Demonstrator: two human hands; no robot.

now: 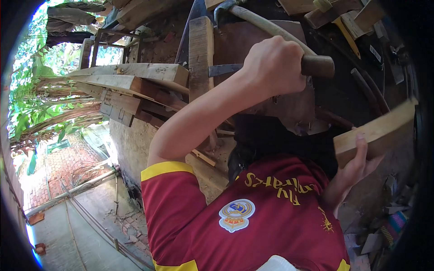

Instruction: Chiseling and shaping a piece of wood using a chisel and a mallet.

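Observation:
My left hand (278,67) is closed round the dark wooden handle (318,67) of a chisel-like tool, whose flat metal blade (222,69) reaches over an upright wooden piece (200,40). A hammer (252,19) with a long pale handle lies just behind that hand, above a brown board (289,106). At the right, my right hand (355,169) grips a rectangular wooden block (379,131), thumb along its near side.
Long timbers (129,70) are stacked at the left beside a rough wall (131,144). Wood offcuts, rods and a yellow-handled tool (347,38) crowd the upper right. Grey garments (70,20) show top left. A brick surface (54,171) and plants lie beyond.

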